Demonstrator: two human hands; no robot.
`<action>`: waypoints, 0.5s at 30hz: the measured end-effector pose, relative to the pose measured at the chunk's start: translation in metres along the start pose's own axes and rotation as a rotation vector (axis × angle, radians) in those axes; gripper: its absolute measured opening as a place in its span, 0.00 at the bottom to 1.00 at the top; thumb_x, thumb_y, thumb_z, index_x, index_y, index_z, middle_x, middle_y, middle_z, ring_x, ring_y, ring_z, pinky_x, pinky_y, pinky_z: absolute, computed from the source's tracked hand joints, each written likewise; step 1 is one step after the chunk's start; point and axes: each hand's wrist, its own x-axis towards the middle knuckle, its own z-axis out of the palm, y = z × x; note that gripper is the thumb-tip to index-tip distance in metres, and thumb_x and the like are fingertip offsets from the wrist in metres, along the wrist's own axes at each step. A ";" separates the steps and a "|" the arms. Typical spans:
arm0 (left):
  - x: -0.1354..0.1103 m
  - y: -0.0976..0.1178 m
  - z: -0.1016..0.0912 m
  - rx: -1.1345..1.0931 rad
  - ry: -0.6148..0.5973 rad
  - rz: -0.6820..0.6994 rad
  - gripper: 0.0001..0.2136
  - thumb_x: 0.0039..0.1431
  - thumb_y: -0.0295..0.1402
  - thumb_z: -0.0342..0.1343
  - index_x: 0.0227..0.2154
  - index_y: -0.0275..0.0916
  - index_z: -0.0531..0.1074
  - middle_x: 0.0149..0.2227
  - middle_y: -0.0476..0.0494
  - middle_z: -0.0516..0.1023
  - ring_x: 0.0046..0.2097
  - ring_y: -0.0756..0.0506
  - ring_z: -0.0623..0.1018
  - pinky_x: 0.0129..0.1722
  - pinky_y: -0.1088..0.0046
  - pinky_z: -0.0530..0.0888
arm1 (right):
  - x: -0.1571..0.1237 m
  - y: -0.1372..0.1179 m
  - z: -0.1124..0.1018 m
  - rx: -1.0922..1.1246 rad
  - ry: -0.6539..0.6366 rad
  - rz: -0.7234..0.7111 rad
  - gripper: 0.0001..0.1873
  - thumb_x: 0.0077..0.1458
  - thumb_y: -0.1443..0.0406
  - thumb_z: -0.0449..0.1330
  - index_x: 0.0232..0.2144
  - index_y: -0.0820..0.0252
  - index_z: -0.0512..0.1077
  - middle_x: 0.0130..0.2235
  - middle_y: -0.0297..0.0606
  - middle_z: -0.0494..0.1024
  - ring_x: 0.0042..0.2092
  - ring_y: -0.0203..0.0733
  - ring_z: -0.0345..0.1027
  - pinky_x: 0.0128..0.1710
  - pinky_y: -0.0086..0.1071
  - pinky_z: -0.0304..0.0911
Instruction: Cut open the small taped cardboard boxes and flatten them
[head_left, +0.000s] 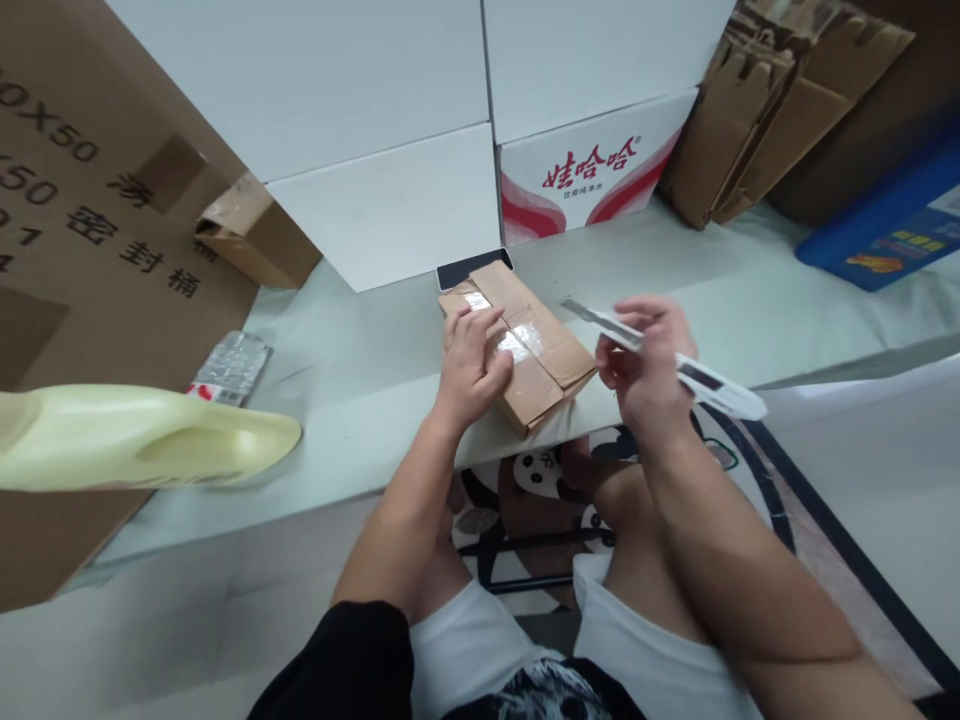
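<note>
While the left hand [471, 368] lies loosely open on a carton [556, 352], the right hand [652, 365] grips a cutter [726, 392].
White boxes [397, 205] stand behind; a yellow bottle [142, 437] is at left.

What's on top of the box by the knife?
Shiny tape and the left hand are on the box. What's under the hand is covered, and the box's inside can't be seen.

pale green tabletop [360, 370]: taped carton [553, 350], white boxes [405, 215]
</note>
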 end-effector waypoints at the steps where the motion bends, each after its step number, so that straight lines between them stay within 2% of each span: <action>1: -0.001 0.001 0.001 0.000 -0.008 -0.016 0.23 0.67 0.47 0.47 0.61 0.44 0.65 0.56 0.37 0.75 0.64 0.34 0.66 0.69 0.48 0.60 | -0.001 -0.004 0.006 -0.107 -0.036 -0.030 0.18 0.63 0.47 0.55 0.40 0.53 0.70 0.25 0.29 0.73 0.23 0.34 0.65 0.20 0.27 0.56; 3: -0.002 0.002 0.003 -0.001 -0.016 -0.035 0.25 0.67 0.48 0.47 0.62 0.44 0.64 0.58 0.37 0.74 0.65 0.34 0.65 0.69 0.49 0.59 | 0.001 -0.008 0.018 -0.312 -0.088 -0.077 0.15 0.63 0.52 0.54 0.37 0.55 0.73 0.26 0.31 0.74 0.27 0.36 0.69 0.26 0.30 0.62; 6: -0.004 0.000 0.005 -0.006 -0.013 -0.045 0.27 0.68 0.50 0.45 0.65 0.45 0.63 0.59 0.37 0.73 0.66 0.34 0.63 0.69 0.50 0.58 | 0.005 -0.008 0.030 -0.521 -0.087 -0.129 0.14 0.60 0.56 0.52 0.33 0.56 0.75 0.25 0.32 0.76 0.28 0.39 0.72 0.30 0.33 0.64; 10: -0.007 0.001 0.005 -0.027 0.018 -0.009 0.25 0.70 0.49 0.42 0.64 0.46 0.63 0.59 0.38 0.73 0.66 0.36 0.65 0.70 0.52 0.56 | 0.000 -0.003 0.036 -0.647 -0.059 -0.173 0.15 0.59 0.57 0.51 0.34 0.55 0.76 0.26 0.33 0.79 0.28 0.41 0.73 0.31 0.34 0.65; 15: -0.009 0.009 0.012 -0.076 0.129 0.017 0.19 0.70 0.43 0.42 0.60 0.47 0.66 0.58 0.41 0.74 0.64 0.38 0.68 0.70 0.52 0.57 | -0.007 0.001 0.038 -0.829 -0.060 -0.237 0.14 0.59 0.58 0.52 0.33 0.54 0.77 0.29 0.37 0.81 0.31 0.42 0.73 0.32 0.34 0.64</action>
